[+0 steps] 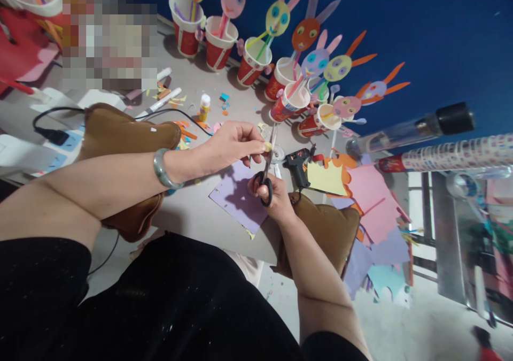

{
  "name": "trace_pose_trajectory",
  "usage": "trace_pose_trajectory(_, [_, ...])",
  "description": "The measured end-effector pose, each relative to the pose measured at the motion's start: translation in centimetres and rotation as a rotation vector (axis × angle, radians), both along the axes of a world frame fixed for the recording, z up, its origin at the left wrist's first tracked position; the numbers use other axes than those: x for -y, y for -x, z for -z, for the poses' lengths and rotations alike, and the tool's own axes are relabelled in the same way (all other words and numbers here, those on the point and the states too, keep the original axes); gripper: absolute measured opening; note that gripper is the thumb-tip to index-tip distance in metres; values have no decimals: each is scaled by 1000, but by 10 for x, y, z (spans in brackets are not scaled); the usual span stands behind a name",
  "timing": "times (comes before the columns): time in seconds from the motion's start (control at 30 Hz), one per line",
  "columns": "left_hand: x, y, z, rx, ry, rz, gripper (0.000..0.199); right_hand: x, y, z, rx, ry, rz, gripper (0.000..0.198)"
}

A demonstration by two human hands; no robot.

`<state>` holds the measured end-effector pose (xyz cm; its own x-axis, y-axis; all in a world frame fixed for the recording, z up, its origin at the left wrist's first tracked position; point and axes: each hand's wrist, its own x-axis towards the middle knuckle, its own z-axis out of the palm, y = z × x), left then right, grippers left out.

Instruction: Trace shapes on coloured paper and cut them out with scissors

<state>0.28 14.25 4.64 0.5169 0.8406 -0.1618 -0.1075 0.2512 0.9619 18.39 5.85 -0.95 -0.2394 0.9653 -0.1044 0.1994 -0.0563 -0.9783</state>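
My right hand grips black-handled scissors, its thumb and fingers through the loops and the blades pointing up and away from me. Pinched in my left hand is a small piece of yellow paper, right beside the blades. Whether the blades touch the paper I cannot tell. Below both hands a purple paper sheet lies on the table, with small scraps at its edges. A black glue gun rests to the right of the scissors, and a glue stick stands beyond my left hand.
Red paper cups with paper rabbit faces line the back by a blue panel. Brown cushions lie under both arms. Coloured paper sheets pile up at right, near a stack of cups. A black cable crosses at left.
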Motion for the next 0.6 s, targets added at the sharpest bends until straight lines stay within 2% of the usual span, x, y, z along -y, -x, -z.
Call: trace_pose_trajectory(0.6, [0, 0, -2, -4, 8, -15, 21, 0, 0, 1, 2, -7, -6, 65])
